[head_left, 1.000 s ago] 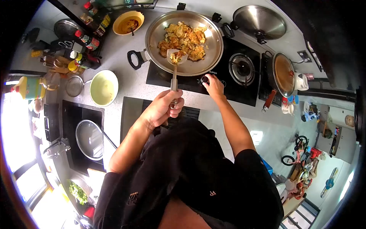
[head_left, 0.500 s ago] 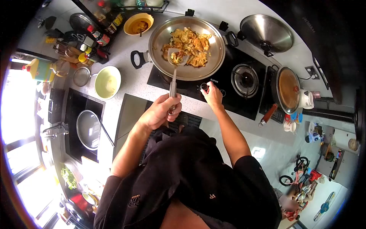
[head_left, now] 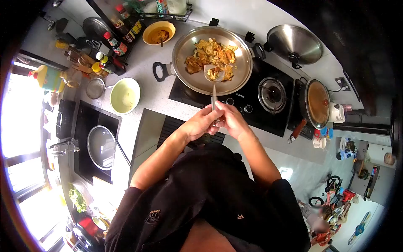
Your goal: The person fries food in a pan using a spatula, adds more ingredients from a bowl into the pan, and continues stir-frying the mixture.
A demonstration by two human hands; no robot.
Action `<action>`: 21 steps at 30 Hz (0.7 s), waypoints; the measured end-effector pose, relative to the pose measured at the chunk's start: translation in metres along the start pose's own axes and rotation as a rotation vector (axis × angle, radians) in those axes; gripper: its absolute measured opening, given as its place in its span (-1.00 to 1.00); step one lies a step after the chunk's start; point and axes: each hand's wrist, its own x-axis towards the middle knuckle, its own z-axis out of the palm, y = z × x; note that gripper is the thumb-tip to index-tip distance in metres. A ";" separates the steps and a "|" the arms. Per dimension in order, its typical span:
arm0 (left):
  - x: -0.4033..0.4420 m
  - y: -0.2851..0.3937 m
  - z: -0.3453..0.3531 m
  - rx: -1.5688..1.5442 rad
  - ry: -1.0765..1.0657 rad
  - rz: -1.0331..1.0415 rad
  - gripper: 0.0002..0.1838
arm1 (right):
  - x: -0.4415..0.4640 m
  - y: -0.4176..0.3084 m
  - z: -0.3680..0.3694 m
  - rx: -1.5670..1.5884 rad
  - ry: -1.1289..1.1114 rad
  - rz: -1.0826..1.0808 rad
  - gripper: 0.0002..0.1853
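Observation:
Both hands meet on the handle of a metal spatula [head_left: 214,89]. My left hand [head_left: 199,123] is closed around the lower handle, and my right hand [head_left: 231,119] closes on it from the other side; their fingertips partly hide each other. The spatula's head rests among browned pieces of fried egg [head_left: 213,51], with some egg on the blade. This food lies in a wide steel wok [head_left: 181,47] with two black handles, standing on the left burner of the black gas stove [head_left: 265,69].
Right of the wok is a bare burner [head_left: 272,95], then a lidded pan [head_left: 317,103]. A steel lid [head_left: 294,40] leans on the back wall. Left stand a yellow bowl [head_left: 147,38], a pale green bowl [head_left: 133,95], a strainer [head_left: 95,88] and the sink [head_left: 84,126] holding another pan.
My right hand has left the stove knob and joined my left hand on the spatula handle. The spatula head has shifted to the right across the egg. The view has moved slightly.

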 end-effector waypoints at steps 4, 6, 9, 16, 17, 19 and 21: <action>0.004 0.011 -0.009 0.399 -0.033 -0.042 -0.42 | -0.004 -0.018 -0.003 -0.202 0.111 0.039 -0.61; 0.001 0.018 -0.024 0.510 -0.191 -0.109 -0.36 | 0.006 -0.021 -0.018 -0.261 0.153 0.011 -0.62; -0.028 0.027 -0.055 0.435 -0.238 0.007 -0.43 | 0.013 -0.035 -0.023 -0.506 0.393 0.074 -0.69; -0.062 0.022 -0.192 0.530 0.531 0.417 -0.63 | 0.013 -0.028 -0.001 -1.679 0.780 -0.362 -0.70; -0.060 0.020 -0.201 0.475 0.640 0.419 -0.55 | 0.015 -0.031 0.000 -1.706 0.791 -0.355 -0.67; -0.057 0.025 -0.209 0.449 0.754 0.432 -0.41 | 0.019 -0.031 0.002 -1.753 0.805 -0.382 -0.63; -0.045 0.029 -0.218 0.505 0.758 0.472 -0.29 | 0.023 -0.034 0.004 -1.790 0.823 -0.401 -0.59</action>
